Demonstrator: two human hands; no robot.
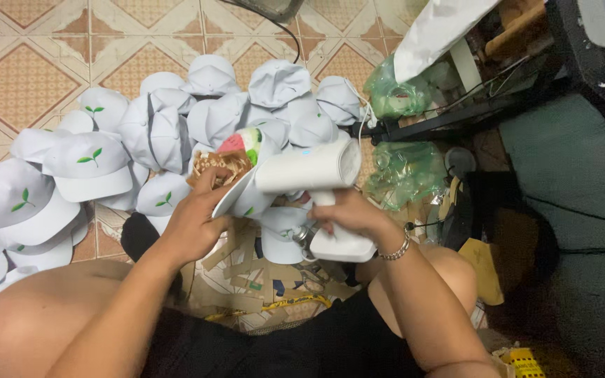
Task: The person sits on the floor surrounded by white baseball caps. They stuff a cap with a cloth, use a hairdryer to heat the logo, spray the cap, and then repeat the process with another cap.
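Left hand [194, 217] grips a white cap [246, 175] by its brim, colourful printed patch on the front. Right hand [348, 213] closed round the handle of a white handheld steamer [316, 185] (nozzle beside cap). Green plastic bags [404, 171] right; white cap pile [92, 164] on tiled floor [29, 70].

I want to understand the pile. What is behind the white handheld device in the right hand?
Behind the white handheld device lie white caps heaped on the tiled floor. The device hides the caps directly behind it.

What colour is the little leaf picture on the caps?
Green, on white caps; the leaf shows best in the head view.
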